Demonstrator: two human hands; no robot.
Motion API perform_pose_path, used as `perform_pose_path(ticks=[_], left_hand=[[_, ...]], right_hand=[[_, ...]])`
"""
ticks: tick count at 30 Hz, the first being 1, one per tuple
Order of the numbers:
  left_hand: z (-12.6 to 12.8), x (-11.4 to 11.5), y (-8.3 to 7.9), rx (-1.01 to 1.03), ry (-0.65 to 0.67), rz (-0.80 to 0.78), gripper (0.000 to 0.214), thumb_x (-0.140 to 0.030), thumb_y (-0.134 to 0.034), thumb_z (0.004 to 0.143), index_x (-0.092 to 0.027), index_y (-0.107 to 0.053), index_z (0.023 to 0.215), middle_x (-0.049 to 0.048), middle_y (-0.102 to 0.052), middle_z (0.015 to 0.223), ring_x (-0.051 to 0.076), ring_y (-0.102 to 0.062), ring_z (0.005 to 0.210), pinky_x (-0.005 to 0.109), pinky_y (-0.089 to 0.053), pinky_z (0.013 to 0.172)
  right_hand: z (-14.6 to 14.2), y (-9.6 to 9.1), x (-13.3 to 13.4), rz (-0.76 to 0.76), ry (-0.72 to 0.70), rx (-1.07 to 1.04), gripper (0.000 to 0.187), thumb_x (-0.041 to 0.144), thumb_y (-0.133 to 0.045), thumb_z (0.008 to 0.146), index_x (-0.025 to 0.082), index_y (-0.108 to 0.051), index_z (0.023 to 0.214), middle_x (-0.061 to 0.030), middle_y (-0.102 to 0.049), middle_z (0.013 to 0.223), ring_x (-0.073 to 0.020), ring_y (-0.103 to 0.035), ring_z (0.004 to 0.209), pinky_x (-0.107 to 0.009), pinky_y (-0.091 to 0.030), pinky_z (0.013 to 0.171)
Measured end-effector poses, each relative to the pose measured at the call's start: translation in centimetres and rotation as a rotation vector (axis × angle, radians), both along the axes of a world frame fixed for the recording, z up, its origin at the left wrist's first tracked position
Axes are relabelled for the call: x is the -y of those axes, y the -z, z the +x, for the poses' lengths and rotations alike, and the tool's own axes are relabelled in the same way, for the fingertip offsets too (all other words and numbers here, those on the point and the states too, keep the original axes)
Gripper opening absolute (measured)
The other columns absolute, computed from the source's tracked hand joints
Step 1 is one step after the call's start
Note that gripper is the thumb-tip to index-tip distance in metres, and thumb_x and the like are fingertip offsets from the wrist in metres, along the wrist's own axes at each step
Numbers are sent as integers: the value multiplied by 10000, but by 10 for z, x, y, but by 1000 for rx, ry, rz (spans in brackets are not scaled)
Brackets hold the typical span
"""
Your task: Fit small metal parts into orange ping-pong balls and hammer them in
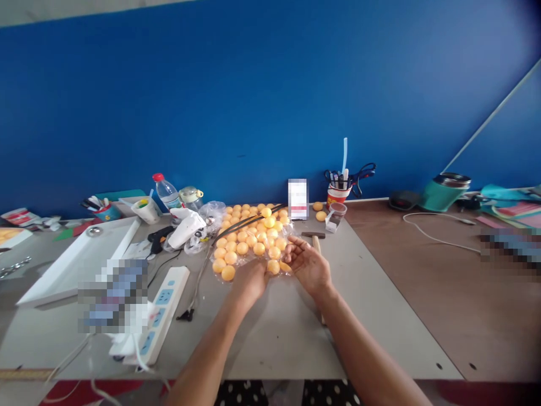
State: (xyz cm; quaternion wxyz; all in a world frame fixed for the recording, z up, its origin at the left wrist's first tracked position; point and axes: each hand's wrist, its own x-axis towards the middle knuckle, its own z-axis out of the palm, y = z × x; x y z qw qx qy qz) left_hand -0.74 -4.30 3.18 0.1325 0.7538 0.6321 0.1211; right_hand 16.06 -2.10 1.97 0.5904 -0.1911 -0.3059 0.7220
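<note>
Many orange table-tennis balls lie together in a clear plastic bag at the middle of the table. At the bag's near edge is my left hand, its fingers closed on what looks like the plastic; its fingertips are partly hidden. Just right of the bag my right hand has its fingers apart and slightly curled, the palm turned toward the balls. One orange ball sits between the two hands. Across the bag lies a dark cable. A hammer rests partly behind my right hand and forearm.
To the left are a power strip, a white tray, a hot glue gun and a water bottle. A cup of pens stands behind on the right. Farther right is a teal mug.
</note>
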Motion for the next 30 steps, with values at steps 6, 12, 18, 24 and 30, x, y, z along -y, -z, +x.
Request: perform_pose_path(ticks=[6, 12, 18, 24, 30], left_hand=[[-1, 3, 9, -74, -33, -14, 168, -208, -545, 826, -185, -704, 873, 145, -693, 963, 281, -675, 794, 351, -472, 704], [9, -3, 17, -39, -29, 92, 448, -277, -504, 874, -191, -523, 1313, 185, -552, 1309, 321, -618, 1049, 379, -495, 779], [15, -7, 27, 26, 53, 78, 378, -254, -536, 834, -223, -569, 1209, 155, -556, 1237, 306, -603, 1041, 398, -485, 833], [12, -7, 40, 123, 70, 113, 375, -152, -497, 804, -197, -553, 1171, 139, -564, 1158, 281, -576, 1057, 407, -467, 893], [3, -5, 40, 286, 64, 222, 360, -102, -506, 763, -239, -605, 1081, 76, -546, 1114, 215, -567, 1022, 362, -482, 911]], right_hand=[[1, -3, 0, -7, 9, 17, 273, 388, -593, 764, 203, -671, 949, -26, -607, 734, -167, -539, 618, -323, -452, 632], [2, 0, 0, -23, -26, -31, 267, 374, -595, 770, 195, -674, 952, -31, -616, 756, -164, -553, 633, -304, -449, 619], [0, -2, 1, -25, -14, 24, 277, 383, -602, 755, 194, -666, 947, -32, -614, 752, -165, -542, 630, -313, -459, 635], [-1, -1, 0, -26, -21, 26, 291, 395, -621, 745, 194, -670, 949, -26, -619, 740, -160, -544, 616, -303, -460, 617], [-5, 4, 0, -16, -6, 58, 307, 423, -644, 754, 199, -667, 963, -21, -631, 755, -153, -555, 614, -295, -452, 601]])
